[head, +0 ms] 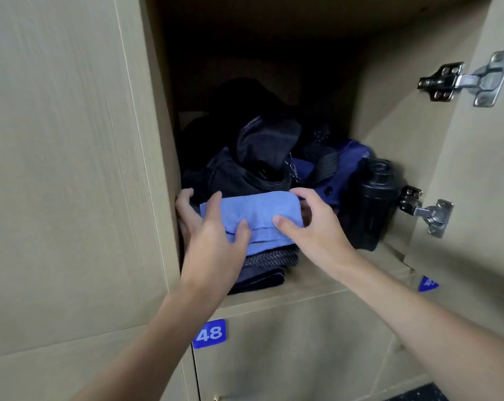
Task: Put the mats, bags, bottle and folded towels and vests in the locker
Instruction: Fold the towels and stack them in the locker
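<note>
1. A glossy blue number plate [209,333] marked 48 is fixed to the pale wood-grain door below the open wood-grain locker [389,134].
2. A soft light-blue folded towel [253,211] is gripped by the left hand [213,230], with the thumb on top and the fingers curled round its left end. It is also pinched by the right hand [311,224] between thumb and bent forefinger.
3. The towel is laid on a stack at the locker's front: a grey herringbone folded cloth [271,257] over a dark navy folded cloth [259,280].
4. Just right of the stack, a cylindrical black plastic bottle [372,198] is stood upright.
5. Behind these, a crumpled black fabric bag [245,175] and a blue-purple fabric bag [349,160] are piled.
</note>
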`<state>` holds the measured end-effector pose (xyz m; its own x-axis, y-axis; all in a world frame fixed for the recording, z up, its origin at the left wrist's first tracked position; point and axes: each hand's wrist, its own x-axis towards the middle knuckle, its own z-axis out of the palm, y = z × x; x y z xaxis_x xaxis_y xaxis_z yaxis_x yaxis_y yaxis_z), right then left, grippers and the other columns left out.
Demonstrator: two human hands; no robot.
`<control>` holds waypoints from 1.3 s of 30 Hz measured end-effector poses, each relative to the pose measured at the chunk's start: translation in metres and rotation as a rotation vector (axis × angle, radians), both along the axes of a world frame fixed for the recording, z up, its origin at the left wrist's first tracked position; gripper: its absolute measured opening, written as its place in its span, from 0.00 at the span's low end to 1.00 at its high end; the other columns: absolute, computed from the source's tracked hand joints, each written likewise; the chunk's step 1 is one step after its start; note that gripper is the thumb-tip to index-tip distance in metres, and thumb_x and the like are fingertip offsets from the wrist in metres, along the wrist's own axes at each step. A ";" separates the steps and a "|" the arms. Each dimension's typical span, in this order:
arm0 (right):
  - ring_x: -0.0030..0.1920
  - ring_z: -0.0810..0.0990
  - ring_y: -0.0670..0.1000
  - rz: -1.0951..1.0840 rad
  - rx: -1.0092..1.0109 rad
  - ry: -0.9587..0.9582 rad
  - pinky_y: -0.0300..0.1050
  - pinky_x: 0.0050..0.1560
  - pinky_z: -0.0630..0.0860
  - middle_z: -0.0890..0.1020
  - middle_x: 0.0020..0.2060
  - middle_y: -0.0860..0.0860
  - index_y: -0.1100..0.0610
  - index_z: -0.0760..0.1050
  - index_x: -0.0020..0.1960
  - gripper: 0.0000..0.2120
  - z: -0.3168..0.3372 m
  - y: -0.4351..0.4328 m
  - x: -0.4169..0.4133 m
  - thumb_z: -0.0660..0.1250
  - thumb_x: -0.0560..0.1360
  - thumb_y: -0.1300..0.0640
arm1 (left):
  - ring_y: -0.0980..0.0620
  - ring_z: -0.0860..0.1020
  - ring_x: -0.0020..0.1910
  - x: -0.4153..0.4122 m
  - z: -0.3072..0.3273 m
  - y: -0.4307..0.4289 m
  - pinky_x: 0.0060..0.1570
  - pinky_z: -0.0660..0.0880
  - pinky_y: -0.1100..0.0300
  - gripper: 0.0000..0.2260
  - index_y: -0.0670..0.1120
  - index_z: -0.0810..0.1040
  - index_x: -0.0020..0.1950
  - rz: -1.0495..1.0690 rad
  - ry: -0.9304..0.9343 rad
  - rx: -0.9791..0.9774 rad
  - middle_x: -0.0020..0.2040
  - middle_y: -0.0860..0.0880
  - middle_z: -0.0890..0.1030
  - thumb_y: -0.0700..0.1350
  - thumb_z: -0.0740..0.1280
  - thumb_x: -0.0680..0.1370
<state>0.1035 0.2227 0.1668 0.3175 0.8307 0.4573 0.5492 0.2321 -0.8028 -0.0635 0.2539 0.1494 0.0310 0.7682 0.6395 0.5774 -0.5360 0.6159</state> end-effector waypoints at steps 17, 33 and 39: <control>0.58 0.71 0.37 0.173 0.043 -0.083 0.27 0.56 0.65 0.73 0.59 0.43 0.41 0.69 0.62 0.18 -0.040 0.024 0.009 0.71 0.75 0.49 | 0.38 0.77 0.55 -0.003 -0.019 0.010 0.56 0.70 0.45 0.28 0.40 0.78 0.64 0.311 0.795 0.203 0.57 0.40 0.79 0.59 0.52 0.80; 0.58 0.73 0.40 0.105 0.031 -0.217 0.30 0.56 0.67 0.76 0.59 0.42 0.51 0.70 0.69 0.26 -0.049 0.025 0.006 0.72 0.74 0.48 | 0.39 0.73 0.52 0.002 -0.025 0.025 0.55 0.66 0.47 0.29 0.38 0.78 0.60 0.396 0.808 0.164 0.53 0.40 0.77 0.58 0.49 0.80; 0.64 0.71 0.43 0.096 -0.013 -0.121 0.31 0.61 0.64 0.75 0.64 0.46 0.52 0.68 0.72 0.27 -0.044 0.026 -0.004 0.72 0.75 0.51 | 0.39 0.73 0.50 0.005 -0.023 0.027 0.52 0.66 0.46 0.29 0.38 0.79 0.58 0.370 0.750 0.129 0.53 0.39 0.77 0.58 0.50 0.79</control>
<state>0.0998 0.2488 0.1228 0.1800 0.8608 0.4760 0.6177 0.2777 -0.7358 -0.0586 0.2814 0.1260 0.2431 0.7345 0.6335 0.9608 -0.2720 -0.0532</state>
